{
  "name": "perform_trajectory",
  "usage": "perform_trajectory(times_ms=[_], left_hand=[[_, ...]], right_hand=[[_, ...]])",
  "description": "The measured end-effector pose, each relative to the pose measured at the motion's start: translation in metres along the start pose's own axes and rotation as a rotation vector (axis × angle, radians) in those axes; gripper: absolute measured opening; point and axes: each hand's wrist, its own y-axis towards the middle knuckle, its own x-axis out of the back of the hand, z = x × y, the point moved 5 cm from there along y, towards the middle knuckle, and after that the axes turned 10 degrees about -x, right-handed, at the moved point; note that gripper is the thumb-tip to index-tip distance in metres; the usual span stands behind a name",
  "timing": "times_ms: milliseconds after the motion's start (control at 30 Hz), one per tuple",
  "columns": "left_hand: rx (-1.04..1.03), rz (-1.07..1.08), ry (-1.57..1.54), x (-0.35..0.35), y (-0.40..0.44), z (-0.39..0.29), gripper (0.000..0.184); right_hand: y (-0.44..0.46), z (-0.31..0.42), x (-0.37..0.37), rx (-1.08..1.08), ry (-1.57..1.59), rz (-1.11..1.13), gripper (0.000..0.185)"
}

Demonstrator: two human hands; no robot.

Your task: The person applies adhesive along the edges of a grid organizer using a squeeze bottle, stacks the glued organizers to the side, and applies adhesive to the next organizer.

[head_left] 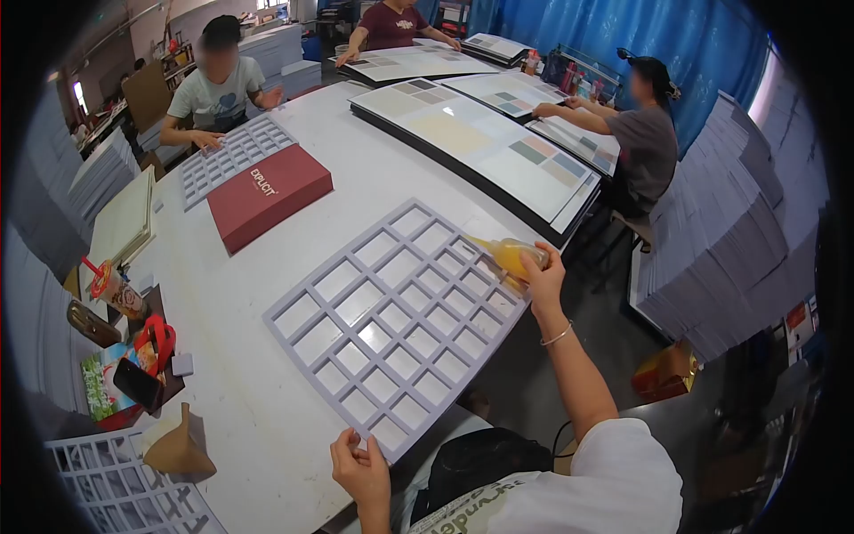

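Note:
A pale lilac grid frame (331, 313) with many rectangular openings lies on the white table in front of me. My right hand (544, 271) is wrapped round a soft bottle of yellow liquid (516, 258), tilted with its nozzle pointing left over the frame's upper right part. At the frame's near corner, my left hand (363, 467) has its fingers curled against the edge, with thumb and fingertips at the rim.
A red box (269, 196) and another grid (236, 158) lie beyond, near a seated person. Sample boards (480, 142) stand at the back right with two people. A cup (116, 289), phone (138, 384) and second grid (107, 485) are at left.

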Motion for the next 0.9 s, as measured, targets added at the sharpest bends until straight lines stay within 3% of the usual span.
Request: perform_trajectory(times_ms=[100,333,633,900], left_hand=[[0.026,0.009,-0.018,0.001,-0.008,0.003,0.025],[-0.077,0.013,0.023,-0.001,-0.010,0.005,0.026],[-0.096,-0.020,0.009,-0.001,-0.008,0.005,0.022],[-0.126,-0.051,0.004,0.001,-0.007,0.009,0.021]], right_hand=[[-0.002,0.011,-0.013,-0.070,-0.022,0.005,0.036],[0.003,0.003,-0.022,0.035,-0.121,0.050,0.034],[-0.078,0.016,-0.055,0.077,-0.196,0.239,0.035],[-0.159,0.020,-0.095,-0.055,-0.131,0.433,0.038]])
